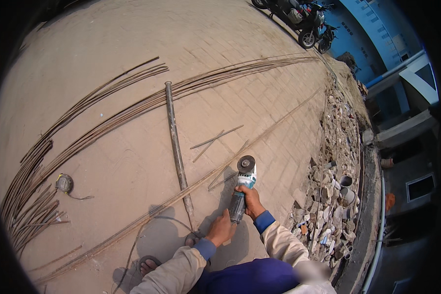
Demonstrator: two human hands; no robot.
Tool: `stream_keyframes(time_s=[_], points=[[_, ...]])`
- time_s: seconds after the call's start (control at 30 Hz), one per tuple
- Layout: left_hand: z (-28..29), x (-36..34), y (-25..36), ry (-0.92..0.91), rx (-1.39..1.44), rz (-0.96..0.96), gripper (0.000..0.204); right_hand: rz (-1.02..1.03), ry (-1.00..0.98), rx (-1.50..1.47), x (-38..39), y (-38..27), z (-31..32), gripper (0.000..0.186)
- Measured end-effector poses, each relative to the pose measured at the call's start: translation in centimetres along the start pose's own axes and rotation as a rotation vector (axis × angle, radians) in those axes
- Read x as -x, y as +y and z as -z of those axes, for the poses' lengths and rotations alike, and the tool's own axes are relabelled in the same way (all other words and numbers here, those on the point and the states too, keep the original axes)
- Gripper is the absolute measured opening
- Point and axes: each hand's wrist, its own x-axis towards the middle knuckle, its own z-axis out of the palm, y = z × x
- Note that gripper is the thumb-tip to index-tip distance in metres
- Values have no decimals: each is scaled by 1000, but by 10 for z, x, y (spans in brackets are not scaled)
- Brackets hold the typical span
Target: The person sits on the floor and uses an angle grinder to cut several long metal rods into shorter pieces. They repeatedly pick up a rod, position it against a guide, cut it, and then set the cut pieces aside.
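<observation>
In the head view, a person stands on a paved ground [132, 147] and holds an angle grinder [242, 188] with both hands. The grinder is low in front of the body, just right of the middle, and its round disc [246, 163] points away from the person, close above a long thin steel rod [147, 215] that runs across the ground.

The grinder looks rather heavy and stiff, with a hard plastic and metal body — I judge it needs a firm grip with two hands, on the body and at the tail, well away from the disc. The rod is long and probably springs a little when it is touched.

The right hand [251, 201] is closed tightly around the middle of the grinder body. The left hand [220, 230] is closed at the rear end, where the cable [161, 219] leaves — the fingers are wrapped together, not apart.

Near them lie a thick pipe [177, 152], short cut pieces [215, 138], bundles of rods [83, 132] and a tape measure [64, 183]. Rubble [333, 196] is at the right, and a sandalled foot [148, 265] shows below.
</observation>
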Motion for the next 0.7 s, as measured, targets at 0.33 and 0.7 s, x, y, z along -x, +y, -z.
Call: stream_keyframes(time_s=[0.33,0.7], points=[[6,11,2,-69,-14,96,66,99,29,322,-19,6,18,27],[141,-8,-103,548,-645,15,26,288,-198,1196,-39,-67,12,50]])
